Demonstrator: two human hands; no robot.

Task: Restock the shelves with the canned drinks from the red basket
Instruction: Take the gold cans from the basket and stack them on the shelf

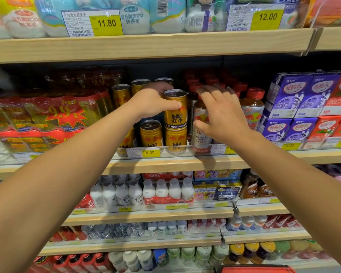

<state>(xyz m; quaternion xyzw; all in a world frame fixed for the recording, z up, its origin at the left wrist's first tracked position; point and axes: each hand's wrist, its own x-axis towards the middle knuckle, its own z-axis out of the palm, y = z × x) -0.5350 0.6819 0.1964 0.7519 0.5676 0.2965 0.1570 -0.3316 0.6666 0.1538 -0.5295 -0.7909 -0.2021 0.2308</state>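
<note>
Now the left hand (154, 101) grips a gold can (175, 109) stacked on the lower can (176, 141), the right hand (222, 115) spread just beside it; next, I think, it must let go gently.

Shop: stocked drink shelves (165, 164) with price tags (106, 23).

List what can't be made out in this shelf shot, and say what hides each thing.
- Red basket: head view, cut off by the bottom edge; contents unseen.
- Left hand fingers: hidden behind the gold Red Bull can it grips.
- Red-capped bottle: label partly covered by the right hand.
- Price tag: figure hidden by the right wrist.
</note>
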